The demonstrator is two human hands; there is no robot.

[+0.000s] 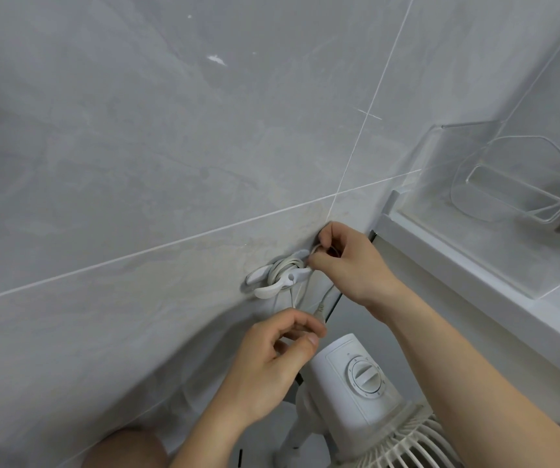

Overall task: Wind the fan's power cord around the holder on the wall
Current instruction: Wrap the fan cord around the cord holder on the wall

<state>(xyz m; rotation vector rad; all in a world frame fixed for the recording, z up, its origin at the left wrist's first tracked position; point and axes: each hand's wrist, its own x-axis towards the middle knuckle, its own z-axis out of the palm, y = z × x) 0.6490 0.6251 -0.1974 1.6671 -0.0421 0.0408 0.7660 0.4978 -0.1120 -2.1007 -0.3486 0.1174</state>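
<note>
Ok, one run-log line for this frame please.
stage: winding | cord: several turns on wall holder | right hand: pinches cord at holder | left hand: pinches loose cord | fan: below

Glossy tile wall (170, 146); white plastic holder (265, 292)

Grey marbled wall tiles (170, 146) — white ledge (474, 275) right.

Two bare forearms are seen coming in from the bottom, no sleeves anywhere in view. No watch, ring or bracelet is worn on the left hand (273, 358) or the right hand (351, 261). Nails are kept short and unpainted, going by the left thumb. A bare knee (126, 449) is caught at the bottom edge, nothing worn over it.
</note>
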